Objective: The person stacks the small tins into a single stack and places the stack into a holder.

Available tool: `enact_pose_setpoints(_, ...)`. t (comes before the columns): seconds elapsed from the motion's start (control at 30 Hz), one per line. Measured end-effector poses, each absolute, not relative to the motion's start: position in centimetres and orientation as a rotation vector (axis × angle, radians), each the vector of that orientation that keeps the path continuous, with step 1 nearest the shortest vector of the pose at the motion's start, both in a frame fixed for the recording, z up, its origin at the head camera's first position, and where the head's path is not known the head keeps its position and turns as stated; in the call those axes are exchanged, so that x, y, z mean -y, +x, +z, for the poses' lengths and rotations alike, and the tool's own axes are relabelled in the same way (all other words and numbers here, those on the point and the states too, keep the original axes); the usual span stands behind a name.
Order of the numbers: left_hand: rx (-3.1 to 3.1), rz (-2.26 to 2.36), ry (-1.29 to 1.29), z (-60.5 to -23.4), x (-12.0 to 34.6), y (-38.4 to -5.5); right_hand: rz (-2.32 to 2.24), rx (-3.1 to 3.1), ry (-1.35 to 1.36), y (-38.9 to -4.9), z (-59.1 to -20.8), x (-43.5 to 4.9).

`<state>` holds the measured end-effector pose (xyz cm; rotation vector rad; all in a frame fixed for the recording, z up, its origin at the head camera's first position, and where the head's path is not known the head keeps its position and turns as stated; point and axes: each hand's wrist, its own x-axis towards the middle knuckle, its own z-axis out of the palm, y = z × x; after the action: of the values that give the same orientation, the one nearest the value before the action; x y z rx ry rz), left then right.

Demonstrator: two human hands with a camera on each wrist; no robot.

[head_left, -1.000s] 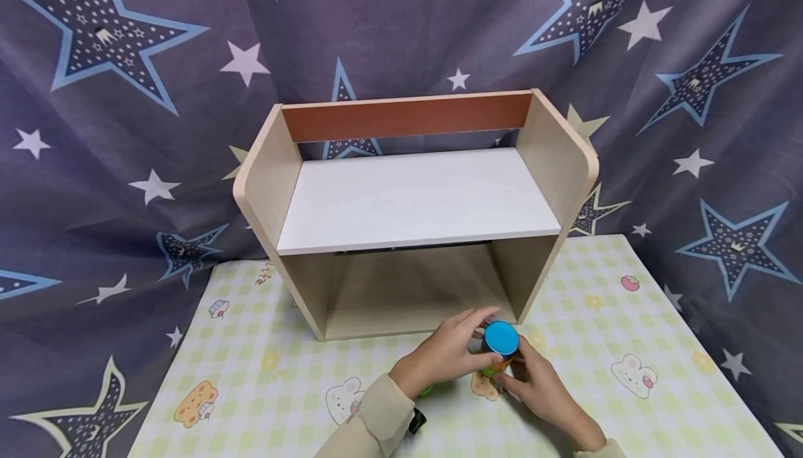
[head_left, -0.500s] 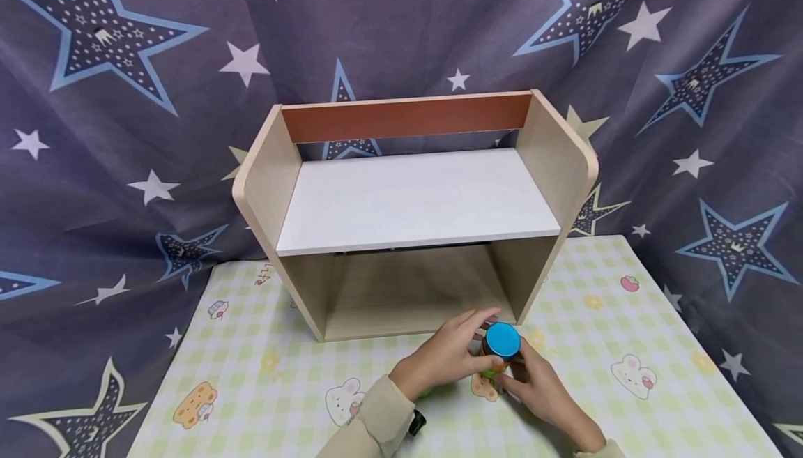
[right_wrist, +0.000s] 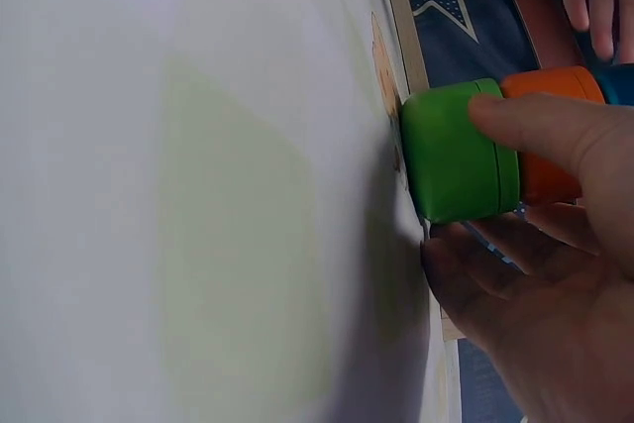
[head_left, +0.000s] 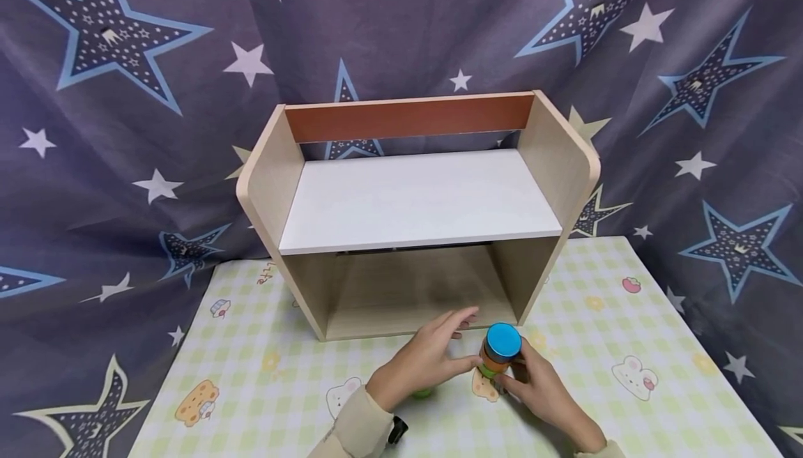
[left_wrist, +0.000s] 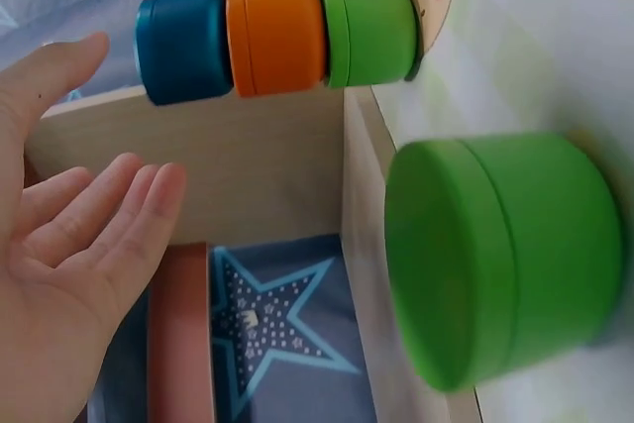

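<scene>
Head view: a three-piece stack (head_left: 498, 358) stands upright on the table, its base held in the right hand (head_left: 536, 385).

I can't see inside these small seamed pots, nor inside the second green pot (left_wrist: 505, 255) standing near the left wrist; the shelf unit (head_left: 564, 165), pale wood with a white shelf (head_left: 419, 196) and a red-brown rail (head_left: 410, 118), is just behind the stack. Under it all lies a green-and-white checked cloth (head_left: 270, 402) with cartoon prints, and a dark star-patterned curtain (head_left: 389, 26) hangs behind. The stack runs blue pot (left_wrist: 183, 45), orange pot (left_wrist: 277, 37), green pot (left_wrist: 371, 32), top to bottom, smooth and rounded. Right thumb and fingers pinch that lowest pot; the left hand (head_left: 423, 357) is loosely spread beside the stack, apart from it.
</scene>
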<state>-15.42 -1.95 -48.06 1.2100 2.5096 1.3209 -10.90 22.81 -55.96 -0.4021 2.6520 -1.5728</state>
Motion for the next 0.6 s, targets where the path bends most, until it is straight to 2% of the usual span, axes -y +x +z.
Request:
enact_pose_setpoints(0.4,-2.614,1.372,1.118,-48.8,5.5,-13.9,-1.534,-2.704,-0.400,-10.7,-56.0,-22.6)
enact_pose_setpoints(0.6,-2.660,1.384,0.992,-50.1,7.3,-13.1,-1.544,-2.665,-0.360,-10.8,-55.7,-22.6)
